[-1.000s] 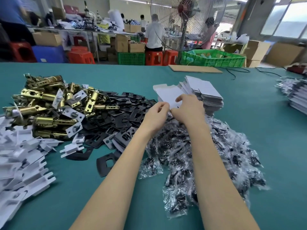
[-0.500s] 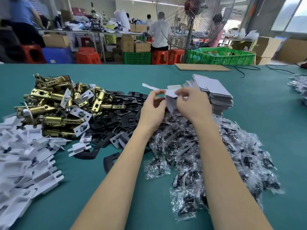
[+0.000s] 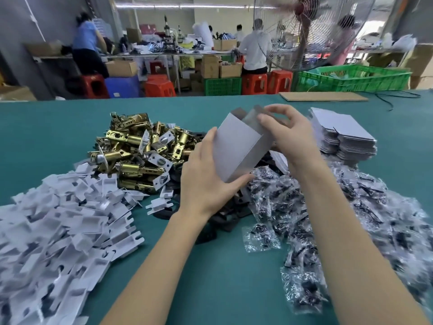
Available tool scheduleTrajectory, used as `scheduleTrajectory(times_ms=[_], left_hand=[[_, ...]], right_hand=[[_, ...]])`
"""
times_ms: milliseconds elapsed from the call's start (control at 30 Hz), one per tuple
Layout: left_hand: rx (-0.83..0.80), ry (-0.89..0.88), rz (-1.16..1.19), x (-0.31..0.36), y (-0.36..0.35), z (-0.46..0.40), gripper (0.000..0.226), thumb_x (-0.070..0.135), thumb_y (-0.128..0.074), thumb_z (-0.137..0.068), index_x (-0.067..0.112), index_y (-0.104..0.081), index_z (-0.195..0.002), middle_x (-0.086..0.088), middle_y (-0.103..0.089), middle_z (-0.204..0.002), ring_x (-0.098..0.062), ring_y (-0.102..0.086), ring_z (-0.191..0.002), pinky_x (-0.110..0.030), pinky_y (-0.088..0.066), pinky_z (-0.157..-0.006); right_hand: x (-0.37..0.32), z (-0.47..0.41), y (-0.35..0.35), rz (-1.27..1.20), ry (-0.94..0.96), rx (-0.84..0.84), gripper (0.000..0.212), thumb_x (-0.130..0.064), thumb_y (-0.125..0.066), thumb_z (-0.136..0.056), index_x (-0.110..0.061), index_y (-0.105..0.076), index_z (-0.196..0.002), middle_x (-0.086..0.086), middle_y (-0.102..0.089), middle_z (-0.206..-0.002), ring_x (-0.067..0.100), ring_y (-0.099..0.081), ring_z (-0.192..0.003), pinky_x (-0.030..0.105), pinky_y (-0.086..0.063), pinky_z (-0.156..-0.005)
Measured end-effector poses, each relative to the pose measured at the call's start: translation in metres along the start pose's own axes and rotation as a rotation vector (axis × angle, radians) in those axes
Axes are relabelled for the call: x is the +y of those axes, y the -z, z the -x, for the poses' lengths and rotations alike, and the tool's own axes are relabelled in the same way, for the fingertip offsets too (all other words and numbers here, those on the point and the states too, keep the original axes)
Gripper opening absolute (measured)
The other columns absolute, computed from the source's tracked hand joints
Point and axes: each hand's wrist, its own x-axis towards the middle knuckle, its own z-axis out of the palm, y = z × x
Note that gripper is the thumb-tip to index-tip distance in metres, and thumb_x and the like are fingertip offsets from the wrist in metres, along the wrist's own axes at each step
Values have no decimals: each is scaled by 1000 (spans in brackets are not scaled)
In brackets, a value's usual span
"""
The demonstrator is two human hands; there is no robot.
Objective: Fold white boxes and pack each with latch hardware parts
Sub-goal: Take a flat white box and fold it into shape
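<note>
Gripping the white box [image 3: 236,148] at its lower end, the left hand [image 3: 206,179] is holding it tilted above the table [image 3: 58,127] while the right hand [image 3: 290,137] is pinching what seems its top flap.

No readable text, label, brand or number anywhere (white box blank; far cartons too blurred to tell).

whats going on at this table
A person is shaping a white cardboard box above a green table. The left hand grips its lower end while the right hand works the flaps at the open top. Nothing shows inside it yet. Around it lie brass latch bolts, white card inserts, clear bagged screws and a stack of flat white box blanks.
</note>
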Motion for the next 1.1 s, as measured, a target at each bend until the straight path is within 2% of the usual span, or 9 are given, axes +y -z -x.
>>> scheduleTrajectory(times_ms=[100, 267, 367, 433, 533, 633, 733, 900, 1100], left_hand=[[43, 118, 107, -9, -4, 7, 111, 67, -85, -66, 28, -28, -153, 9, -44, -149, -14, -48, -129, -44, -50, -99], [26, 190, 145, -8, -8, 5, 103, 74, -82, -62, 39, -24, -139, 14, -50, -136, -12, -54, -113, -38, -52, -86], [-79, 254, 348, -5, -4, -3, 85, 82, -76, -62, 35, -41, -124, 16, -62, -120, -7, -64, -101, -29, -56, -77], [-116, 297, 663, -6, 3, -11, 54, 76, -65, -78, 30, -54, -105, 13, -67, -103, -4, -65, -89, -22, -52, -73], [-134, 263, 750, -7, 11, -18, 27, 56, -40, -105, 34, -54, -98, 24, -61, -87, 8, -55, -80, -4, -42, -71], [-233, 225, 718, -6, 10, -16, 26, 48, -32, -110, 57, -43, -132, 54, -52, -115, 34, -43, -111, 2, -37, -94], [-305, 147, 718, -4, 5, -14, 49, 50, -27, -109, 55, -18, -158, 31, -28, -160, 11, -26, -147, -23, -23, -123], [-240, 124, 795, -5, 7, -13, 47, 25, -38, -113, 42, -29, -156, 21, -42, -155, 13, -43, -136, -10, -40, -106], [-141, 44, 629, -10, 4, -5, 56, 24, -33, -113, 40, -8, -160, 18, -14, -168, 4, -14, -154, -34, -16, -129]], right_hand=[[10, 1, -8, -83, -128, -81, 24, -30, -72, -95, -21, -63, -116, -6, -76, -99, 10, -73, -79, 27, -58, -65], [19, 7, -26, -17, -140, -209, 43, -56, -65, -88, -30, -68, -122, -7, -75, -116, 16, -72, -106, 34, -59, -80], [21, 9, -33, -58, -66, -174, 38, -42, -75, -88, -23, -67, -120, -3, -76, -114, 14, -73, -105, 35, -59, -86], [23, 10, -33, -115, -81, -142, 39, -26, -81, -88, -14, -64, -121, 4, -75, -117, 19, -73, -108, 39, -59, -91], [24, 11, -32, -193, -125, -201, 24, -19, -82, -87, -17, -62, -102, 9, -74, -115, 23, -72, -111, 44, -57, -98], [20, 14, -37, -210, -124, -255, 48, -21, -83, -86, -7, -61, -127, 10, -73, -122, 25, -71, -113, 42, -56, -97], [16, 16, -38, -189, -82, -267, 64, -30, -82, -79, -12, -58, -135, 7, -72, -125, 22, -70, -114, 34, -58, -91], [14, 17, -35, -192, -87, -319, 66, -33, -83, -77, -19, -53, -134, 1, -73, -123, 15, -72, -109, 27, -58, -80], [22, 24, -53, -64, -64, -334, 64, -41, -84, -77, -29, -53, -132, -12, -71, -121, 1, -68, -109, 23, -57, -84]])
